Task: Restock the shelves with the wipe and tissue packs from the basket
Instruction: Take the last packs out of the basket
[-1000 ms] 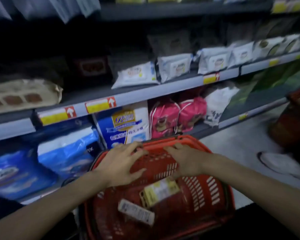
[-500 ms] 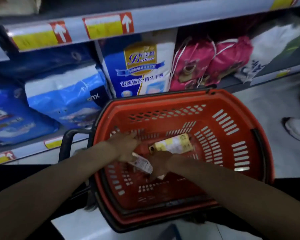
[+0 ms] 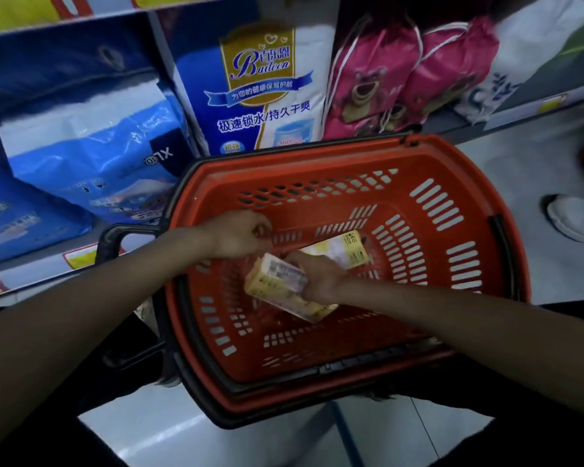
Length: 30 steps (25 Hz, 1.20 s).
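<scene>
A red plastic basket [image 3: 452, 183] sits below me in front of the bottom shelf. Inside it my right hand [image 3: 321, 276] grips a yellow tissue pack [image 3: 277, 288], tilted with its label side up. A second yellow pack [image 3: 346, 249] lies flat on the basket floor just behind that hand. My left hand [image 3: 240, 234] hovers over the basket's left inner wall with its fingers curled in and nothing visible in it.
The bottom shelf behind the basket holds blue diaper bags [image 3: 91, 153], a tall blue-and-white Baileen pack [image 3: 260, 79] and pink bear drawstring bags [image 3: 402, 75]. A white shoe [image 3: 575, 219] stands on the floor at the right. The basket's black handle [image 3: 110, 241] juts out left.
Both hands went from the basket's rim down into it. My right hand has closed on one yellow pack and lifted it off the floor; the view has tipped further down.
</scene>
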Motion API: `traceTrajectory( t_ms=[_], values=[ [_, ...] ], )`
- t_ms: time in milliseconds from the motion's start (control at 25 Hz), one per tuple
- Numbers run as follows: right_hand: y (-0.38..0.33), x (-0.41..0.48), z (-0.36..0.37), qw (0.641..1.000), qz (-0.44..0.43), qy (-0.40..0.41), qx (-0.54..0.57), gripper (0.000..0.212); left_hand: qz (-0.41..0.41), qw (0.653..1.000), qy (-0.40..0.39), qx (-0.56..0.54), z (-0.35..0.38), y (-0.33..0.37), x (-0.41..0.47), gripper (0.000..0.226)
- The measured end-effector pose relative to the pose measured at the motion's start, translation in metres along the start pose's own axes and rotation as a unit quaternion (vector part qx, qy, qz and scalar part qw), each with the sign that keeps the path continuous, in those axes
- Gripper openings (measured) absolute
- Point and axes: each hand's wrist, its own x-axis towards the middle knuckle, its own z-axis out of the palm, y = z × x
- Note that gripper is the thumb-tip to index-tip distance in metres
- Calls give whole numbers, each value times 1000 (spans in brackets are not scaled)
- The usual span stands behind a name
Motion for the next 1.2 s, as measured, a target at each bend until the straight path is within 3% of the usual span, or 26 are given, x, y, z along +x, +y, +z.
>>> traceTrajectory(
  t_ms=[160, 280, 440, 600, 800, 920, 1000, 1080, 1200],
  values=[
    [14, -60, -66, 987, 31, 61, 147, 68, -24, 979, 49, -195, -31, 32, -27, 72],
    [7, -104, -102, 948, 18, 141, 284, 67, -23, 944, 46, -325, -39, 57, -50, 91],
    [-5, -127, -103, 850, -33, 244, 465, 66, 38, 916, 34, -398, -28, 85, -64, 68],
    [-3, -131, -106, 776, -98, 258, 567, 69, 108, 885, 144, -429, -29, 111, -65, 39],
    [-2, -142, -125, 723, -136, 265, 623, 62, 138, 831, 176, -508, -52, 138, -62, 27],
    [-11, -150, -145, 693, -178, 299, 632, 58, 171, 802, 214, -531, -70, 161, -66, 33],
    [-19, -157, -160, 668, -188, 333, 639, 68, 194, 780, 238, -546, -83, 174, -73, 40],
    [-30, -166, -170, 663, -209, 361, 621, 65, 215, 763, 260, -551, -93, 184, -81, 41],
    [-47, -182, -177, 675, -261, 377, 578, 41, 243, 746, 287, -549, -100, 192, -96, 40]
  ],
)
